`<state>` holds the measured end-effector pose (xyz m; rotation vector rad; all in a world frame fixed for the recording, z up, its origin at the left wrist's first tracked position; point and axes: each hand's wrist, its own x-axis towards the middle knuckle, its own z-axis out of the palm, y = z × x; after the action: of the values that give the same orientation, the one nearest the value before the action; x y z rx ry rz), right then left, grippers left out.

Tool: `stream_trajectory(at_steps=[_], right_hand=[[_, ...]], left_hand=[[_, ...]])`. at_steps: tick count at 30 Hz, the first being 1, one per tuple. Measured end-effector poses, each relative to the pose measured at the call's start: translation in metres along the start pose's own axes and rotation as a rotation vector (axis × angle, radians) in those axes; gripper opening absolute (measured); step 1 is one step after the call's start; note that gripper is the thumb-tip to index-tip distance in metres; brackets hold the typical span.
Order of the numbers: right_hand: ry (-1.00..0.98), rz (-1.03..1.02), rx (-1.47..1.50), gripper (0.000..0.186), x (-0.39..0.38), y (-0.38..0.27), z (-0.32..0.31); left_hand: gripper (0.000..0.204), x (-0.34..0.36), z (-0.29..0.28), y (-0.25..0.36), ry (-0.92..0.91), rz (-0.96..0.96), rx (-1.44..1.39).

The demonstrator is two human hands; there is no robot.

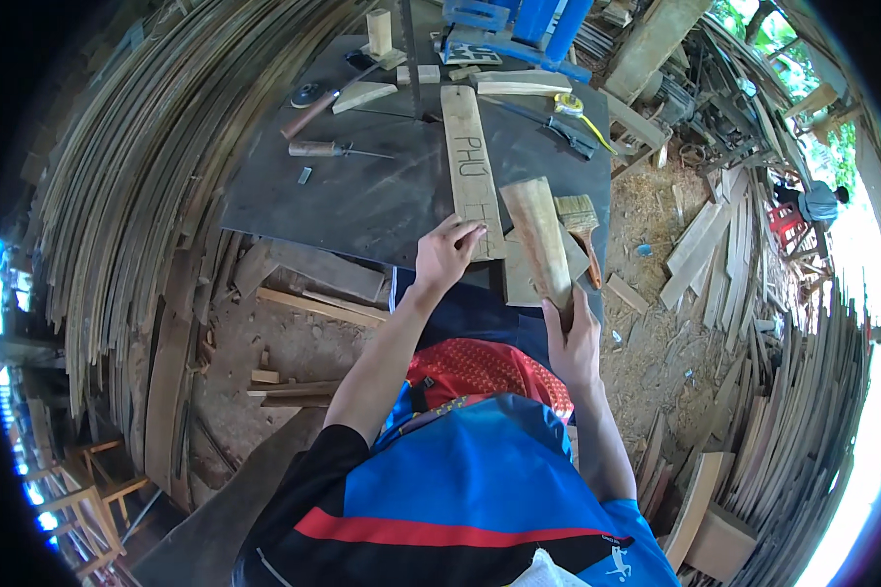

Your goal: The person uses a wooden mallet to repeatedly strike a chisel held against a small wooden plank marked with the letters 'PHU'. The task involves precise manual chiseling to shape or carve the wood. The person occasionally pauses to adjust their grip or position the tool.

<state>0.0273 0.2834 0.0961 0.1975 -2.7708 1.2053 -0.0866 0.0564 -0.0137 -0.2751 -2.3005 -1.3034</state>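
A pale, narrow board (465,127) with dark hand-drawn lettering lies lengthwise on the dark tabletop (362,201). Over its near end is my left hand (443,259), fingers curled and pressed together; anything small between them is hidden. My right hand (575,338) grips a thick wooden club (538,230) by its narrower end, the broad end tilted up and away from me. Just right of the club lies a flat brush (579,213) with a wooden handle. Beneath the club is a flat piece of wood (522,277) at the table's near edge.
On the table's left lie a long wooden-handled tool (308,115) and a thin-bladed tool (315,150). A yellow tape measure (567,104) sits far right. Blue machinery (519,24) stands behind. Stacked planks (137,186) line the left; scrap wood (700,249) covers the right floor.
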Motion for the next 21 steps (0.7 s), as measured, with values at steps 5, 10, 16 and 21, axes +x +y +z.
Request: stream_trajectory(at_steps=[5, 10, 16, 21], right_hand=[[-0.117, -0.024, -0.168, 0.038, -0.006, 0.012, 0.002], [0.063, -0.095, -0.098, 0.037, -0.010, 0.001, 0.008], [-0.053, 0.000, -0.179, 0.042, -0.022, 0.013, -0.003], [0.091, -0.117, -0.192, 0.043, -0.016, 0.017, 0.009]], left_hand=[[0.013, -0.008, -0.007, 0.008, -0.052, -0.126, -0.084], [0.017, -0.004, -0.001, 0.002, -0.014, -0.026, 0.015], [0.018, -0.006, -0.003, 0.002, 0.011, -0.004, 0.001], [0.018, -0.004, 0.004, 0.000, -0.003, 0.002, 0.032]])
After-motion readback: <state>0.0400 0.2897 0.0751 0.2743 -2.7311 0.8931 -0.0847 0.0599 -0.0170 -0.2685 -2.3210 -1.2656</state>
